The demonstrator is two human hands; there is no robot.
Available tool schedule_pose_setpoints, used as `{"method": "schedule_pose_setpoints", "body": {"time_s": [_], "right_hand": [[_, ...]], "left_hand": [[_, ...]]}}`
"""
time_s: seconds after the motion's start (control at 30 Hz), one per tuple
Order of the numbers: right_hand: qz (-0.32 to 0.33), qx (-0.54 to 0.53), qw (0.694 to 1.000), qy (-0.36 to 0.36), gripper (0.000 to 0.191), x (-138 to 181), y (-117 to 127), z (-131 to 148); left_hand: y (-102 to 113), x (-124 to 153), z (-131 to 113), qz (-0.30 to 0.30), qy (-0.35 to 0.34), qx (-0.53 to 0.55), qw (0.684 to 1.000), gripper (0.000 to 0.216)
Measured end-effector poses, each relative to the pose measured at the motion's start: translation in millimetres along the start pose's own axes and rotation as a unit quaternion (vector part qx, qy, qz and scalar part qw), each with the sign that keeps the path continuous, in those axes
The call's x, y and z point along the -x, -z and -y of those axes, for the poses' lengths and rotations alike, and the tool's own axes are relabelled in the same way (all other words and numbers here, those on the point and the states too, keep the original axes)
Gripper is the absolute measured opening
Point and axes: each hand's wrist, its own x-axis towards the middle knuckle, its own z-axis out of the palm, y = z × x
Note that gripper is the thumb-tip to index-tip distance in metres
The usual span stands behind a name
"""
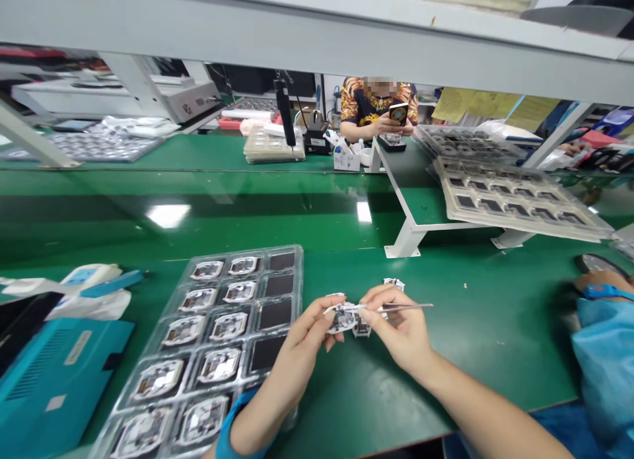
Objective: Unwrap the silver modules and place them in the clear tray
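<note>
My left hand (311, 333) pinches a small white electronic part (341, 317) just above the green bench. My right hand (399, 330) is closed on metal tweezers (403, 307), whose tips rest on that part. Two more small parts lie close by, one under the held part (361, 329) and one behind my right hand (393, 284). A clear plastic tray (292, 261) of similar parts and dark squares sits to the left of my hands.
A teal machine (44, 380) and a white and blue device (92, 277) stand at the left. Stacked trays (520, 198) rest on a white stand at the right. A person across the bench holds a phone (399, 112). A co-worker's blue sleeve (604, 360) is at the right edge.
</note>
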Motion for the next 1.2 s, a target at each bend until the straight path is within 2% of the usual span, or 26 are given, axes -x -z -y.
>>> {"method": "schedule_pose_setpoints", "body": {"time_s": [0.13,0.33,0.5,0.63,0.83,1.2], "right_hand": [[0.032,-0.032,0.998,-0.049,0.014,-2.7,0.7,-2.4],[0.041,0.012,0.998,-0.044,0.015,-4.6,-1.0,-0.5],[0.074,-0.071,0.986,-0.131,0.025,-6.2,0.4,-2.2],[0.040,-0.056,0.990,-0.125,0.020,-5.3,1.2,-2.9],[0.034,-0.022,0.992,-0.122,0.021,-4.3,2.0,-4.4],[0.025,-0.063,0.984,-0.167,0.027,-4.1,-0.1,-8.2]], "left_hand": [[0.9,2.4,0.0,0.011,0.013,0.023,1.000,0.043],[1.1,2.0,-0.3,0.021,0.010,0.017,1.000,0.034],[1.2,1.7,-0.5,0.022,0.011,0.020,1.000,0.033],[1.0,1.8,-1.5,0.028,0.006,0.017,0.999,0.031],[0.2,0.8,-2.5,0.040,-0.019,-0.017,0.999,0.029],[0.3,2.2,-4.7,0.057,-0.018,-0.051,0.997,0.029]]}}
